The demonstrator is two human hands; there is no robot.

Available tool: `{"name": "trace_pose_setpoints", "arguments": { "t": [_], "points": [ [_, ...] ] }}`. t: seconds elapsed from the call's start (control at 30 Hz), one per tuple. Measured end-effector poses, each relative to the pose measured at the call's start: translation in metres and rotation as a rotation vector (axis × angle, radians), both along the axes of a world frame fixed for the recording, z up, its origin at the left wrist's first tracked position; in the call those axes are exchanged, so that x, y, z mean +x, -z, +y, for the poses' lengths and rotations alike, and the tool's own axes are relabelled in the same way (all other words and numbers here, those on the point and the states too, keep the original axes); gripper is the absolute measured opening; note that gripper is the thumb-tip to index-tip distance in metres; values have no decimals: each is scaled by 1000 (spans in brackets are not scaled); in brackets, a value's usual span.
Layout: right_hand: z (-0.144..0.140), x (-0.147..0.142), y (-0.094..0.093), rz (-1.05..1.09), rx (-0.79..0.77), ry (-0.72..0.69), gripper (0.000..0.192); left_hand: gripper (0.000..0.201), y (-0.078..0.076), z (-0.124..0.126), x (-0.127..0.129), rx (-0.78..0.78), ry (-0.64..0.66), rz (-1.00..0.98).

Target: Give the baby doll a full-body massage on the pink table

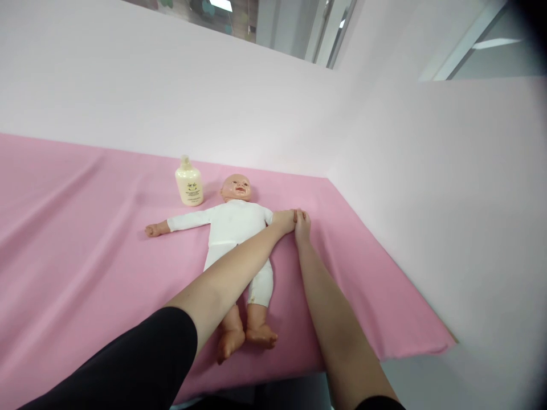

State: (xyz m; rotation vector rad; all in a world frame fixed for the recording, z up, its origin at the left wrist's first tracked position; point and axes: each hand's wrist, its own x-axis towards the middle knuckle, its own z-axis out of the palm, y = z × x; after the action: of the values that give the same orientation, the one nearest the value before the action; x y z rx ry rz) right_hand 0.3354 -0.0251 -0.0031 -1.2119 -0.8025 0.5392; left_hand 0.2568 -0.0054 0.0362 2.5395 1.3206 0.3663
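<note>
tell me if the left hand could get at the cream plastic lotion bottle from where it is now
Probably yes: the left hand is at the doll's far arm, and only the doll's head lies between it and the cream plastic lotion bottle.

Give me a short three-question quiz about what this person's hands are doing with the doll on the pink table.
1. True or false: the baby doll in the white cloth suit lies face up on the pink cloth-covered table.
2. Which stands nearest the doll's head? A) cream plastic lotion bottle B) blue towel C) metal spoon
3. Where do the left hand and right hand meet?

Key: 1 true. 2 A. 3 At the end of the doll's arm on the image right, which they hide.
</note>
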Motion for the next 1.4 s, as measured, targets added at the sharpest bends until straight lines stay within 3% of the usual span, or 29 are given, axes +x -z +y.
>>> {"name": "trace_pose_setpoints", "arguments": {
  "t": [1.4],
  "points": [
    [2, 0, 2, 36, 2, 0, 28, 35, -4, -3, -1, -11, -18, 5]
  ]
}}
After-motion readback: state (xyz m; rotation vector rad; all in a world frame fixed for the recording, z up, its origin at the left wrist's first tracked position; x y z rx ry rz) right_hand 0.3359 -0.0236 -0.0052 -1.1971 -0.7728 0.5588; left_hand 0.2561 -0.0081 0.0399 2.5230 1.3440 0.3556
